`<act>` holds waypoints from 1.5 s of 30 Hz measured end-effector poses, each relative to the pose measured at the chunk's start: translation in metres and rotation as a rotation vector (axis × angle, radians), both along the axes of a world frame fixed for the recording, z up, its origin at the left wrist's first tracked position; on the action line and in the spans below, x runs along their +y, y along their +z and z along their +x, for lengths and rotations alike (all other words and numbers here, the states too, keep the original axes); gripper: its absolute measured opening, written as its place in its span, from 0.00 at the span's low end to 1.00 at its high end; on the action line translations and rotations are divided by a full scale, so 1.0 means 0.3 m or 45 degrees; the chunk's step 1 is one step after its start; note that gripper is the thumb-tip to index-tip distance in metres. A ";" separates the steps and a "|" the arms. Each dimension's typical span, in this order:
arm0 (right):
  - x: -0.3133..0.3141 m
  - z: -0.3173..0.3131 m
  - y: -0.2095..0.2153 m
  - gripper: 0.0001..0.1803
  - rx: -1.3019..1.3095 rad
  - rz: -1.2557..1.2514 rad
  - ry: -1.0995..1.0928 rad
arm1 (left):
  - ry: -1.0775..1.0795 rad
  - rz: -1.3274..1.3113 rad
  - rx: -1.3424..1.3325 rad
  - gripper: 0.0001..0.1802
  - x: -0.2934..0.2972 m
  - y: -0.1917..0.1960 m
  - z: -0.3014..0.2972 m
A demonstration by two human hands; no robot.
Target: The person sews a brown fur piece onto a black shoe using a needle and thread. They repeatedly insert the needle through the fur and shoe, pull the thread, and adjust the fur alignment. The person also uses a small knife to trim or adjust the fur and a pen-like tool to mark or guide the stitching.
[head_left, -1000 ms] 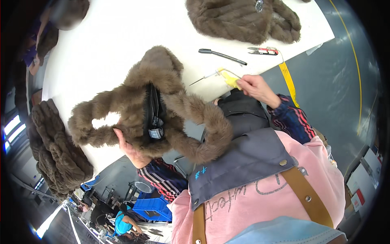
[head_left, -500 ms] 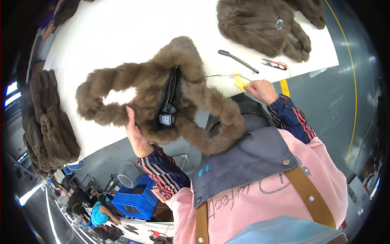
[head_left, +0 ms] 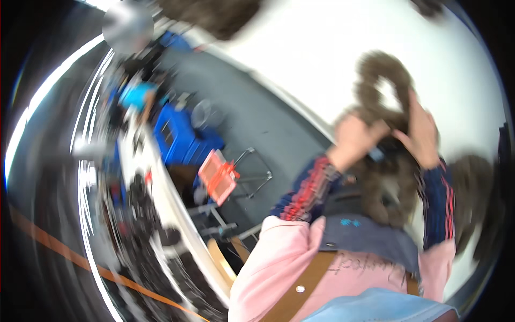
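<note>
A brown fur piece [head_left: 383, 190] with looped, fluffy ends is between my two hands, at the table's near edge, against my apron. My left hand [head_left: 354, 139] grips its left side, thumb pointing inward. On its right side my right hand [head_left: 422, 134] holds it, fingers stretched along the fur and thumb toward the middle. A pale label [head_left: 376, 154] shows between the hands, over a dark inner part. Motion blur smears the fur and fingertips, and some fingers are hidden behind the fur.
The white table [head_left: 300, 48] spreads ahead. More brown fur lies at the far left [head_left: 214, 13] and close by on the right [head_left: 469, 185]. Left of me are a metal-legged stool [head_left: 255, 166], blue crates [head_left: 182, 134] and a person in turquoise [head_left: 137, 96].
The view has swung left. My right hand no longer shows the yellow-handled tool with a thin metal shaft and has come to the fur. Both hands now hold the fur piece, closer together.
</note>
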State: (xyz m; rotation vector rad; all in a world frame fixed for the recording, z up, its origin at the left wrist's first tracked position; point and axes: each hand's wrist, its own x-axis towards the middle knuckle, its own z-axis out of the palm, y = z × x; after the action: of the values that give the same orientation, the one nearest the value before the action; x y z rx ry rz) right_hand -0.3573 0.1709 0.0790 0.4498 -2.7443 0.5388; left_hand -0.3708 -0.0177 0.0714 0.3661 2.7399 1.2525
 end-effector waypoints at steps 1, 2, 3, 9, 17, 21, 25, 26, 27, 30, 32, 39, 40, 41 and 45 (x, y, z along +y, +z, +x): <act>-0.023 -0.043 0.000 0.53 -0.147 -0.230 0.029 | 0.105 -0.212 0.282 0.30 -0.027 -0.039 0.033; -0.024 -0.029 -0.062 0.52 -0.189 -0.422 -0.031 | 0.151 -0.340 0.273 0.34 -0.064 -0.024 0.126; -0.062 -0.026 -0.012 0.50 -0.336 -0.436 -0.107 | 0.242 -0.294 0.260 0.35 -0.095 -0.047 0.165; -0.067 -0.028 -0.048 0.21 -0.162 -0.646 0.172 | 0.234 0.016 0.263 0.31 -0.170 -0.192 0.215; -0.097 0.080 0.097 0.10 -0.131 -1.411 0.101 | 0.401 0.112 0.796 0.28 -0.194 -0.028 0.196; -0.094 0.121 0.026 0.12 -0.128 -1.571 0.025 | 0.312 0.103 0.899 0.24 -0.206 -0.023 0.174; -0.065 0.170 0.003 0.15 -0.260 -1.598 -0.048 | 0.015 0.289 0.361 0.18 -0.226 -0.117 0.189; -0.037 0.178 -0.005 0.16 -0.291 -1.582 -0.095 | -0.049 0.315 0.145 0.18 -0.230 -0.118 0.211; -0.030 0.183 0.000 0.17 -0.356 -1.603 -0.117 | -0.050 0.386 -0.016 0.17 -0.239 -0.073 0.258; 0.035 0.165 0.013 0.17 -0.345 -1.627 -0.238 | -0.089 0.828 -0.256 0.18 -0.185 -0.124 0.261; 0.056 0.104 -0.016 0.18 -0.438 -1.417 -0.495 | -0.036 0.983 -0.300 0.16 -0.138 -0.085 0.285; -0.031 0.176 0.064 0.21 0.396 -0.361 -0.119 | 0.199 1.381 -0.962 0.19 -0.122 -0.177 0.179; -0.029 0.188 0.059 0.20 0.343 -0.343 0.045 | 0.217 1.425 -0.990 0.19 -0.123 -0.174 0.167; -0.033 0.201 0.057 0.22 0.185 -0.313 0.202 | 0.099 1.575 -1.042 0.18 -0.109 -0.143 0.162; -0.076 0.232 0.028 0.30 0.007 -0.184 0.309 | 0.123 1.553 -1.123 0.16 -0.100 -0.173 0.143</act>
State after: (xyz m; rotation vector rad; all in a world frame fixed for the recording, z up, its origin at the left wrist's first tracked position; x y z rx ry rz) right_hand -0.2877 0.1481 0.0874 0.7513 -2.6376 0.7882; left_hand -0.3279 -0.0476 0.0194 -0.2296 1.0878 2.2399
